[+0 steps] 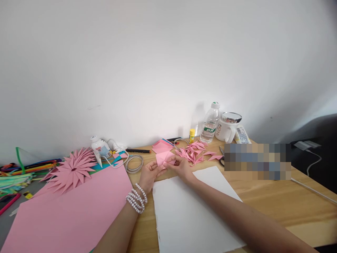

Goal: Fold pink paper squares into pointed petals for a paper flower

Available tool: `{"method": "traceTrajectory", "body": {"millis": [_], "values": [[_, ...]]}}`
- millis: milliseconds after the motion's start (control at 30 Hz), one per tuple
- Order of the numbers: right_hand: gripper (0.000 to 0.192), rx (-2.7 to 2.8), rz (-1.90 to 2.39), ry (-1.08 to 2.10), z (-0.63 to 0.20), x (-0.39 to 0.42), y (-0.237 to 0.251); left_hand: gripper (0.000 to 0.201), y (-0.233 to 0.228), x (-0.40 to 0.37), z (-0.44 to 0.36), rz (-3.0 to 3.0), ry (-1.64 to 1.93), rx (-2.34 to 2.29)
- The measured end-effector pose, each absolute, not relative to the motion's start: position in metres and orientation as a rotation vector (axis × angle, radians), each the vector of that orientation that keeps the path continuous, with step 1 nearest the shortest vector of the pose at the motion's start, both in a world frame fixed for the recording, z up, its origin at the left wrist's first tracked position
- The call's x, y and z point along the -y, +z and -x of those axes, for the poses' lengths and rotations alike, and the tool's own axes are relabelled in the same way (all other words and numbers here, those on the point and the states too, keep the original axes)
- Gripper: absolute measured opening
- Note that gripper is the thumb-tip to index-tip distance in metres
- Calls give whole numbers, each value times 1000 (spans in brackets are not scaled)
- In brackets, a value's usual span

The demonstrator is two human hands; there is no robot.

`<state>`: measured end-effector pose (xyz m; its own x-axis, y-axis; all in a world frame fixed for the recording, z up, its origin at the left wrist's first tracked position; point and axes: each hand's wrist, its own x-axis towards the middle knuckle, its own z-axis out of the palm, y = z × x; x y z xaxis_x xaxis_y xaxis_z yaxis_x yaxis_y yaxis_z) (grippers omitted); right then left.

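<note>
Between both hands is a creased piece of pink paper (163,158), raised above the far edge of a white board (195,214). My left hand (150,174), with a beaded bracelet at the wrist, pinches the paper's lower left side. On its right side, the thumb and fingers of my right hand (182,168) are closed on the paper. Just behind lies a stack of pink paper squares (162,144). A pile of folded pink paper pieces (192,153) sits to the right of my right hand.
A pink folded-paper star (73,169) rests on a large pink sheet (76,214) at left. Along the wall stand a white bottle (101,147), a glue stick (192,135), a water bottle (210,124) and a white mug (226,130). A coiled cable (134,164) lies left of centre; scissors (222,156) lie right.
</note>
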<state>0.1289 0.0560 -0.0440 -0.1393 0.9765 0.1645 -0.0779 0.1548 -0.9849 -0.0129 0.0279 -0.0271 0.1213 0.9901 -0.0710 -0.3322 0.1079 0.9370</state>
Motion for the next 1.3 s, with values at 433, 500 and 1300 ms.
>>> {"method": "traceTrajectory", "body": {"millis": [433, 500, 1300], "values": [[30, 1377, 1012, 1167, -129, -57, -47, 25, -25, -27, 10, -922, 1233, -979], [30, 1358, 998, 1166, -130, -58, -46, 26, -25, -27, 10, -914, 1207, -962], [30, 1353, 916, 1293, -129, -56, -47, 24, -26, -26, 10, -918, 1222, -1033]]}}
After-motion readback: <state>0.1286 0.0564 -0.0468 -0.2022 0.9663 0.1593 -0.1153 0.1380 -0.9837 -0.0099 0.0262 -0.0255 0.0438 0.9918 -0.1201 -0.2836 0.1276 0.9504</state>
